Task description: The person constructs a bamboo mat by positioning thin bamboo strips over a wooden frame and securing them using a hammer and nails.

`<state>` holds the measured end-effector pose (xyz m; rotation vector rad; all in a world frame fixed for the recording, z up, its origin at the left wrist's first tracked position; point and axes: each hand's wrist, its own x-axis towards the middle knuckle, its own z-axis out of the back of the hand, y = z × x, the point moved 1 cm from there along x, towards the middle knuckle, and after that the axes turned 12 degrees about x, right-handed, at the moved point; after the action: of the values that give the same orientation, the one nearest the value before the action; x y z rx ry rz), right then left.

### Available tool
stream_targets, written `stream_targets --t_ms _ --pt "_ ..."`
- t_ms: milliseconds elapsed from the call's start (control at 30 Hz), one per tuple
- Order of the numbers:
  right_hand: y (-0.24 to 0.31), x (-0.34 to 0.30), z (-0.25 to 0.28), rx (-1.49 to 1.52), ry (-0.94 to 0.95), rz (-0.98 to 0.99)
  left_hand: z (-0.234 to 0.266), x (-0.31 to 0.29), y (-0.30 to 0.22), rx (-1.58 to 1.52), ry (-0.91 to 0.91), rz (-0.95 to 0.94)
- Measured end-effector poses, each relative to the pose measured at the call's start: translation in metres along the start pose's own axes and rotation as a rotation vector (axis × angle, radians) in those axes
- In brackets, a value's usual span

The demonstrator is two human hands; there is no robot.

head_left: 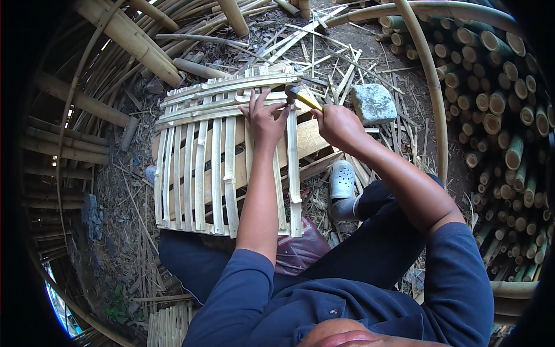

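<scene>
A panel of pale split-bamboo slats [230, 162] lies before my legs, its long strips crossed by several strips at the far end. My left hand [266, 122] rests at those cross strips on the right. Its thumb and index finger are pinched together, the other fingers raised apart; what the pinch holds is too small to make out. My right hand [340, 127] is wrapped round the yellow handle of a hammer [307, 99]. The dark hammer head is right by my left fingertips, over the panel's far right corner. Wooden boards [311, 139] show beneath the slats.
A pale stone block [373, 104] sits right of the panel. Cut bamboo poles [497, 104] are stacked at the right behind a bent pole [430, 69]. Bamboo poles [130, 43] stand at the left. Loose strips [347, 72] litter the ground, near my light clog [342, 179].
</scene>
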<state>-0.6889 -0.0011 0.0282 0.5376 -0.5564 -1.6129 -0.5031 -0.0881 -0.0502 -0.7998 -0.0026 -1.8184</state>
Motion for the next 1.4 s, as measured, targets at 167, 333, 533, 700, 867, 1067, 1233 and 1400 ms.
stream_targets --t_ms 167,333,533,700,867,1067,1233,1400 --pt "0.001 0.001 0.000 -0.019 0.028 -0.010 -0.003 0.000 -0.001 0.054 0.012 0.004" --pt "0.003 0.000 0.001 -0.013 0.042 -0.038 -0.002 0.000 -0.007 0.071 0.011 -0.016" --pt "-0.003 0.001 -0.003 0.018 -0.018 0.021 -0.006 0.000 -0.012 0.086 -0.004 -0.084" --pt "-0.002 0.002 -0.004 0.004 0.022 -0.015 -0.013 0.001 -0.011 0.040 0.024 -0.073" --pt "-0.003 0.003 -0.004 0.022 0.021 -0.030 -0.013 -0.002 -0.012 -0.034 0.020 -0.017" --pt "0.000 0.000 0.003 0.069 -0.014 0.005 -0.013 0.000 -0.010 -0.050 -0.029 -0.035" --pt "0.007 -0.002 -0.001 0.084 -0.098 0.086 -0.012 -0.001 -0.006 -0.062 -0.031 -0.031" --pt "-0.005 -0.001 -0.013 -0.017 -0.054 0.048 -0.014 0.000 -0.010 -0.106 -0.022 -0.048"
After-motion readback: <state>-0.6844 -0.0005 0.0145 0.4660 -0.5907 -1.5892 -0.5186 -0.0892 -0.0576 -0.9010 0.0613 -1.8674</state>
